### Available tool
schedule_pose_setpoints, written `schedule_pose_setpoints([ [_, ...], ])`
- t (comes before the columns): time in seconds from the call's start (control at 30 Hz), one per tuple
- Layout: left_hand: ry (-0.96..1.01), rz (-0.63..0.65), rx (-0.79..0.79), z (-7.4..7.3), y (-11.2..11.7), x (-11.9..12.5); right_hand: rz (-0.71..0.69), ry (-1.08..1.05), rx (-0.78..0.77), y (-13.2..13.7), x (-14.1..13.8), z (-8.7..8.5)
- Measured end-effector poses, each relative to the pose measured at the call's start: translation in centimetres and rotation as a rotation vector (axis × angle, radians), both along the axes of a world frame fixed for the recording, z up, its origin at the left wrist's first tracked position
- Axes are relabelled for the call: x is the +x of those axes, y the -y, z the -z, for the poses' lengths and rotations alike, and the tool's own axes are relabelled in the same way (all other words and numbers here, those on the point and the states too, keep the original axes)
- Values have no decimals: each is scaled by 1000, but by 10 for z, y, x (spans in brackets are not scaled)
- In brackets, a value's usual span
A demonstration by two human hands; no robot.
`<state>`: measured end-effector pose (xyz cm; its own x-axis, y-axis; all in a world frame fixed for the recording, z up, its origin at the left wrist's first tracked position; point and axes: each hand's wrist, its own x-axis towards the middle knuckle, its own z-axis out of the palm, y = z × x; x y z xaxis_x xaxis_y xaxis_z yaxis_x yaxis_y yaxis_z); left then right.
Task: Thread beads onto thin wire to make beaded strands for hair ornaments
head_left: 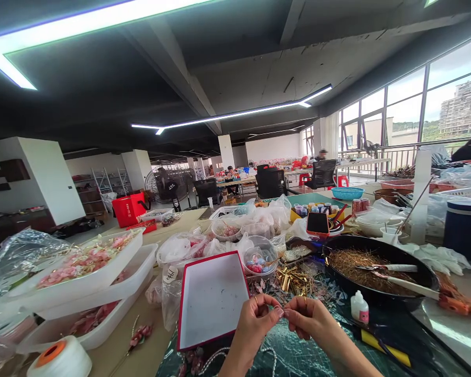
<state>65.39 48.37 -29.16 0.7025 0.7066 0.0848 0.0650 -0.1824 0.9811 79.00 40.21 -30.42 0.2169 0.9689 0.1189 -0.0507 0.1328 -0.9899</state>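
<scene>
My left hand (261,319) and my right hand (306,317) meet fingertip to fingertip above the dark green work mat (290,351). Both are closed in a pinch. Whatever lies between the fingertips is too small to name. Left of my hands is a shallow white box with a red rim (214,298), bare inside but for small specks. Just beyond my fingers lie gold-coloured metal strips (292,280) and a clear round tub (259,259) of red and blue pieces. A silvery cord (272,356) runs on the mat below my wrists.
At right stand a black pan (333,280) of thin brown wires with pliers (400,275) across it, and a small white bottle (359,308). Stacked white trays (125,256) of pink flowers and a thread cone (63,358) stand at left. Plastic bags (267,217) lie behind.
</scene>
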Motion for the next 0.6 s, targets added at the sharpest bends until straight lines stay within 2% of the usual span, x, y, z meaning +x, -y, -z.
schedule_pose_setpoints([
  [0.17, 3, -9, 34, 1, 0, 2, 22, 70, -3, 4, 1, -3],
  [0.37, -12, 48, -3, -4, 3, 4, 25, 130, -7, 11, -1, -14],
  [0.6, -24, 85, 6, -2, -1, 3, 45, 177, -5, 8, 3, -6],
])
